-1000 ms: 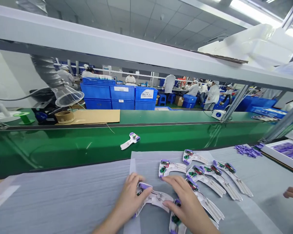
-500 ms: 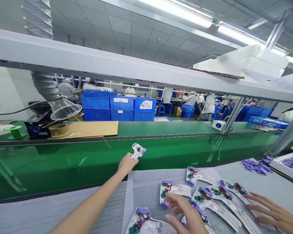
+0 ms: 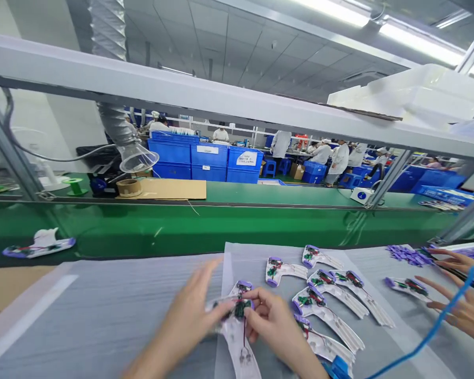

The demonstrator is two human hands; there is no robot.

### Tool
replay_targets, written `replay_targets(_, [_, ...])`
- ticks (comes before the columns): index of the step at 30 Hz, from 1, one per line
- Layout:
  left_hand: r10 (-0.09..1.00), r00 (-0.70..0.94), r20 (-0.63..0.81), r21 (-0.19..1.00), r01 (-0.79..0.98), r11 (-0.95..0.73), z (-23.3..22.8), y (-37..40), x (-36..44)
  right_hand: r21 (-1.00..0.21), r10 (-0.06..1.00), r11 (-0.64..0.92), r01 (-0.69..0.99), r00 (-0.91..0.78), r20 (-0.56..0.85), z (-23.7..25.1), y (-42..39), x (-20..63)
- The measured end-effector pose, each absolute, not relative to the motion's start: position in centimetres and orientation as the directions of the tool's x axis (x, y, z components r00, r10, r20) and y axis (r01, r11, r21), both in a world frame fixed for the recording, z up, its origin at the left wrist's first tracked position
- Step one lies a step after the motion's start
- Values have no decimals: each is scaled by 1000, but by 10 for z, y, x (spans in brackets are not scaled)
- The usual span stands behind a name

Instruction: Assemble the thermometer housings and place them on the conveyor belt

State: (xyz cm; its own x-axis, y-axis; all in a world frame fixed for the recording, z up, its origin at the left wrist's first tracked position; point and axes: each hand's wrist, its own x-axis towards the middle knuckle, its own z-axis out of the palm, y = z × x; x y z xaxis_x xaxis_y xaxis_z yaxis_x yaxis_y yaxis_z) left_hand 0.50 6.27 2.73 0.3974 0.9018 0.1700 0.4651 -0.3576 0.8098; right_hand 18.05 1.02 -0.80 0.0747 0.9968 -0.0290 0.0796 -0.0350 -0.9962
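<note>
In the head view, a white half-shell (image 3: 239, 337) of a handheld device, with purple trim, a green circuit board and red wires, lies in front of me. My right hand (image 3: 270, 321) pinches at the circuit board end of it, a blue strap on the wrist. My left hand (image 3: 185, 316), blurred by motion, is at the shell's left side with fingers stretched apart and the thumb over its edge. Another shell end (image 3: 243, 287) shows just behind it. To the right lie several similar half-shells (image 3: 334, 316). One more half-shell (image 3: 39, 245) is on the green belt at the left.
A co-worker's hand (image 3: 462, 305) reaches in from the right near another half-shell (image 3: 408, 287). Purple parts (image 3: 408, 255) lie in a pile behind. A blue cord (image 3: 430, 334) crosses at lower right. The green belt (image 3: 181, 229) runs beyond the covered table.
My left hand has come back from over the belt and no longer holds a half-shell. My right hand has moved left onto a half-shell. The view has turned left.
</note>
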Motion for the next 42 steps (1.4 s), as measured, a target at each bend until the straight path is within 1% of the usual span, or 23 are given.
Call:
replay_targets(1, [846, 530, 52, 841, 434, -324, 31, 60, 1, -992, 1000, -16, 126, 12, -14, -4, 3, 176])
replay_targets(2, [763, 639, -102, 893, 396, -213, 32, 56, -1, -981, 999, 36, 192, -37, 30, 0, -3, 173])
replay_targets(3, [668, 706, -234, 934, 354, -47, 31, 50, -2, -955, 992, 117, 271, -75, 100, 6, -8, 171])
replay_targets(4, [584, 744, -326, 942, 307, 135, 28, 44, -2, -913, 976, 217, 344, -111, 190, 11, -12, 171])
replay_targets(5, [525, 762, -378, 921, 253, 295, 24, 38, -2, -859, 947, 320, 400, -153, 282, 15, -15, 172])
replay_targets(6, [510, 765, -394, 894, 191, 405, 19, 32, -2, -800, 910, 415, 433, -194, 367, 19, -18, 173])
replay_targets(7, [528, 760, -380, 881, 124, 457, 15, 26, -2, -749, 869, 495, 441, -231, 438, 21, -20, 176])
replay_targets(9, [604, 732, -314, 896, 18, 444, 10, 17, -2, -690, 806, 591, 419, -278, 522, 22, -23, 180])
replay_targets(10, [644, 709, -288, 911, -4, 412, 9, 14, -2, -678, 795, 606, 415, -284, 536, 22, -24, 182])
replay_targets(12, [739, 637, -219, 955, -15, 295, 9, 8, -1, -690, 809, 587, 424, -279, 517, 23, -25, 183])
replay_targets(14, [822, 557, -124, 990, 12, 142, 11, 3, -2, -715, 833, 553, 429, -271, 482, 26, -27, 182])
replay_targets(16, [877, 480, -25, 999, 34, 10, 14, -2, -2, -718, 839, 543, 436, -262, 477, 30, -27, 179])
replay_targets(17, [888, 459, 6, 999, 44, -29, 15, -4, -3, -710, 836, 548, 441, -260, 483, 31, -27, 177])
replay_targets(19, [901, 433, 31, 996, 60, -63, 18, -9, -4, -680, 818, 574, 456, -269, 509, 33, -26, 174])
replay_targets(23, [917, 397, 41, 995, 70, -75, 20, -14, -5, -600, 753, 650, 466, -290, 591, 31, -25, 172])
replay_targets(28, [914, 403, 46, 996, 48, -71, 19, -14, -4, -556, 696, 698, 451, -246, 675, 28, -27, 172])
replay_targets(31, [916, 401, 38, 997, 46, -61, 21, -14, -3, -580, 711, 683, 443, -221, 668, 28, -27, 172])
replay_targets(37, [908, 419, 10, 996, 76, -46, 21, -13, -4, -612, 734, 669, 421, -244, 634, 30, -27, 175])
replay_targets(42, [884, 466, 43, 994, 72, -87, 18, -11, -5, -744, 813, 580, 333, -176, 555, 35, -25, 176])
